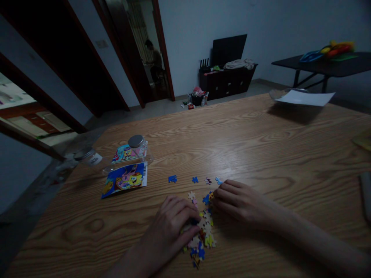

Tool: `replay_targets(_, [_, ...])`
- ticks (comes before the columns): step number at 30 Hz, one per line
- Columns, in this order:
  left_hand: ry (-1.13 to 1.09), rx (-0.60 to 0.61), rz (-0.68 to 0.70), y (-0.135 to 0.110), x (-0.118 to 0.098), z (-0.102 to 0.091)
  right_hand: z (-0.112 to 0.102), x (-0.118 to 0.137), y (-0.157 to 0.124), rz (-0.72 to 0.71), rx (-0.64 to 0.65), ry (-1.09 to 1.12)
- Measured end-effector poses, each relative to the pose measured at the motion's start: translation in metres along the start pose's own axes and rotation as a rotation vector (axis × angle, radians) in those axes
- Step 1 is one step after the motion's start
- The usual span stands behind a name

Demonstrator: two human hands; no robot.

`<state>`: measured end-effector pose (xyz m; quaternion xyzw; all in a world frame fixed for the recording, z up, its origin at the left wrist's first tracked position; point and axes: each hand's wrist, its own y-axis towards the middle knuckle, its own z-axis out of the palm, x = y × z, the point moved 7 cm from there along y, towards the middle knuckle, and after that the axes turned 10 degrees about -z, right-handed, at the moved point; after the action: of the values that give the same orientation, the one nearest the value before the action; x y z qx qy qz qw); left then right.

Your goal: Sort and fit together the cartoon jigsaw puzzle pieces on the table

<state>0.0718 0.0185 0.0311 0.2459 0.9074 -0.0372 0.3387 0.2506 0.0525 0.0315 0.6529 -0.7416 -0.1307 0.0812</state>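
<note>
A loose heap of multicoloured jigsaw pieces (pixel 203 231) lies on the wooden table (pixel 261 154), near its front. My left hand (pixel 171 224) rests curled on the heap's left side, and its fingertips are hidden among the pieces. My right hand (pixel 237 202) reaches in from the right, with its fingertips at a yellow-orange piece (pixel 211 196). Several separate pieces, including a blue piece (pixel 172 178), lie in a row beyond the heap. Further left are a cartoon picture card (pixel 124 181) and a glass jar with a silver lid (pixel 136 146).
A second small card (pixel 124 154) lies under the jar. A clear jar (pixel 89 156) lies on its side at the left edge. A white sheet (pixel 304 97) sits at the far right corner. A seated person (pixel 153 58) shows through the doorway beyond.
</note>
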Motion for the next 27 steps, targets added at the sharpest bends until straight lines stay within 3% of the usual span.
replay_targets(9, [-0.086,-0.021,-0.044,0.002,-0.002,-0.007,-0.001,-0.013,0.000,0.175,-0.190,0.136])
replay_targets(17, [0.179,-0.297,-0.075,0.009,0.037,-0.046,0.003,-0.001,0.006,0.109,-0.062,0.135])
replay_targets(21, [0.234,-0.213,-0.062,0.012,0.047,-0.040,0.011,0.000,0.004,0.074,-0.014,0.081])
replay_targets(27, [0.219,-0.130,-0.035,0.012,0.033,-0.035,0.003,0.004,0.004,0.007,-0.064,0.008])
